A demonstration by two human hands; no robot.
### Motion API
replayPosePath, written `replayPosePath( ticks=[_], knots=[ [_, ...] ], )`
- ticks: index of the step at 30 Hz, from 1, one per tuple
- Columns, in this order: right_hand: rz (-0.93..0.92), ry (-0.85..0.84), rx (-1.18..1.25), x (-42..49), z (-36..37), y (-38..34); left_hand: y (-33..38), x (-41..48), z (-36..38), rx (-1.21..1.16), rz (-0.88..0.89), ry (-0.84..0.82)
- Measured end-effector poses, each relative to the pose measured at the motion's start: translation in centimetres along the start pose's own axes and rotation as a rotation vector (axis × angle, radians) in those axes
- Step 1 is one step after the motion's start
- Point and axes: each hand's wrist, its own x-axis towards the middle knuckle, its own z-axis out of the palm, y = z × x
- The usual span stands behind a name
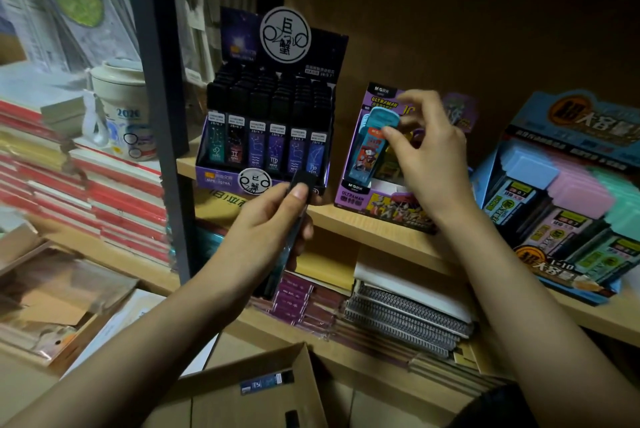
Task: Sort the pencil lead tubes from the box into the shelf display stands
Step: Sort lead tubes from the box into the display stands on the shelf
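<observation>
Wooden shelf (346, 218), lead tube (303, 182) in left hand (270, 230) grip, cap protruding

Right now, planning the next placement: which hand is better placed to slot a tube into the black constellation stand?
Left. The left hand grips a dark tube just before the constellation stand; the right hand is at the purple Ultraman stand, thumb against a blue-capped tube.

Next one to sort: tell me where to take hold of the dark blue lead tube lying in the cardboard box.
Probably pinch the dark blue flat lead tube across its long edges near the middle, coming from above: it lies flat, broad face up, in the brown cardboard box.
</observation>
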Motion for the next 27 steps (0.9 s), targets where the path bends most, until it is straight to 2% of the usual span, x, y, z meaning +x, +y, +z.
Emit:
replayPosePath(
  ticks=[5, 9, 12, 14, 15, 18, 20, 24, 27],
  knots=[
    [-0.092, -0.016, -0.193, 0.4, 0.7, 0.5, -0.2, 0.0, 0.2, -0.007, 0.01, -0.005],
    [-0.071, -0.059, -0.235, 0.4, 0.6, 0.4, -0.1, 0.0, 0.3, -0.033, -0.009, 0.018],
    [-0.135, -0.029, -0.241, 0.1, -0.3, -0.5, 0.1, -0.2, 0.4, -0.062, -0.002, -0.001],
    [-0.138, 0.008, -0.103, -0.7, -0.8, -1.7, 0.2, -0.4, 0.4, -0.077, 0.005, -0.016],
    [-0.076, -0.037, 0.051, -1.4, -1.0, -2.5, 0.3, -0.5, 0.3, -0.082, 0.01, -0.022],
    [0.207, -0.401, 0.533, -4.1, -0.6, -5.5, 0.3, -0.7, 0.3, -0.127, 0.013, -0.034],
    [0.315, -0.524, 0.752, -5.6, 0.2, -6.7, 0.1, -0.9, 0.2, -0.15, 0.005, -0.041],
    [0.378, -0.527, 0.921, -6.3, 1.0, -7.6, -0.2, -1.5, 0.0, -0.157, -0.006, -0.072],
    [0.416, -0.433, 0.875, -5.8, 1.0, -6.9, -0.3, -2.1, -0.6, -0.087, -0.002, -0.064]
  ],
)
